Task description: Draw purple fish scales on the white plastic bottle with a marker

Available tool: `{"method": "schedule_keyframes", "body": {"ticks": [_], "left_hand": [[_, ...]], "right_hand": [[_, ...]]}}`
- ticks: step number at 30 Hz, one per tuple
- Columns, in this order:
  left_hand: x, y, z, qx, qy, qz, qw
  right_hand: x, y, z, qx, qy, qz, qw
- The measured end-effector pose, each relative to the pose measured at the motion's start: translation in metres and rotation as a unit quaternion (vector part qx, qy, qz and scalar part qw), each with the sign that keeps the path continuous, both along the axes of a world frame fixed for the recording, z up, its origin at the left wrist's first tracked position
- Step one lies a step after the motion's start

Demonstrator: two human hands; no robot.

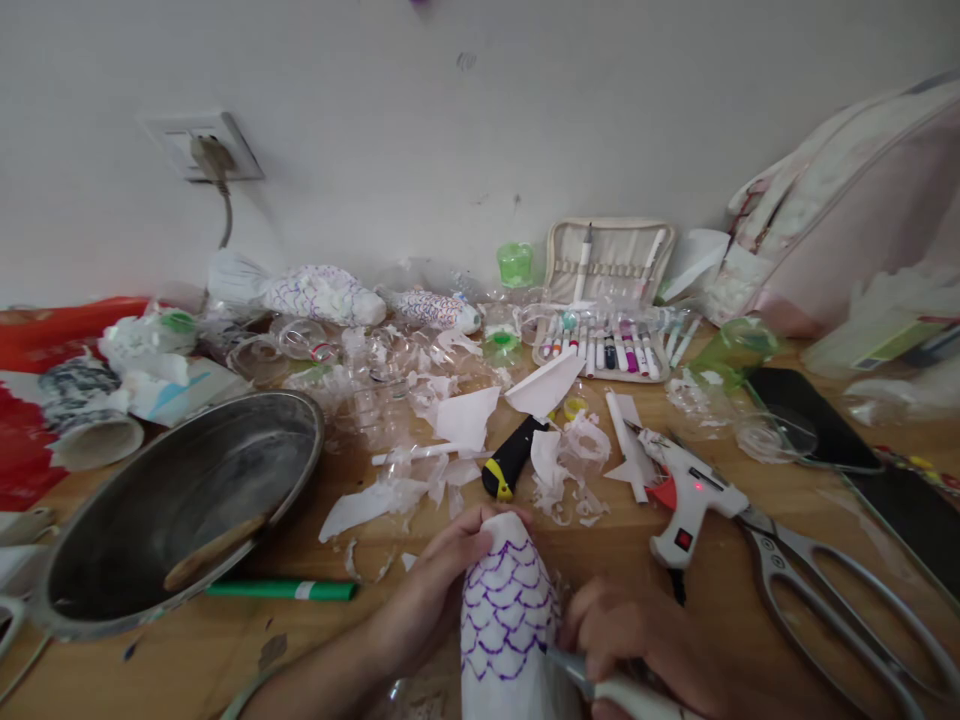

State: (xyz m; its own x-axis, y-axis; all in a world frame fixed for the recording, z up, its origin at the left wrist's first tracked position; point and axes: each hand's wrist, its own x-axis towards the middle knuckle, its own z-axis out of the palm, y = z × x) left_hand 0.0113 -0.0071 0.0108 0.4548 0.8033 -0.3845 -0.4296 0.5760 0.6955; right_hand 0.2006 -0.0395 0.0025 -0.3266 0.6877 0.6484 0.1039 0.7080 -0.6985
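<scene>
A white, tapered, paper-covered form (510, 610) stands at the bottom centre, its upper part patterned with purple scalloped lines like fish scales. My left hand (442, 565) is closed around its top left side, thumb near the narrow end. In my right hand (637, 635) is a marker (581, 672) with a grey front and a white barrel. Its tip meets the form's right side at the lowest row of scales. The form's lower end is cut off by the frame.
A metal basin (187, 490) with a wooden-handled tool is at left. A glue gun (694, 500) and large scissors (832, 600) lie at right. Paper scraps, a box cutter (512, 460), a marker case (600, 345) and two scale-patterned fish forms (322, 293) are behind.
</scene>
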Motion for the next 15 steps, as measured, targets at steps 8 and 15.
{"method": "schedule_keyframes", "body": {"ticks": [8,15], "left_hand": [[-0.002,-0.002,-0.012,0.041,0.051,-0.052,0.996],[-0.002,-0.002,-0.008,0.037,0.052,-0.047,0.997]], "right_hand": [[-0.003,0.005,0.010,0.049,-0.006,0.021,0.999],[-0.003,0.003,0.012,0.032,-0.037,0.034,0.998]]}}
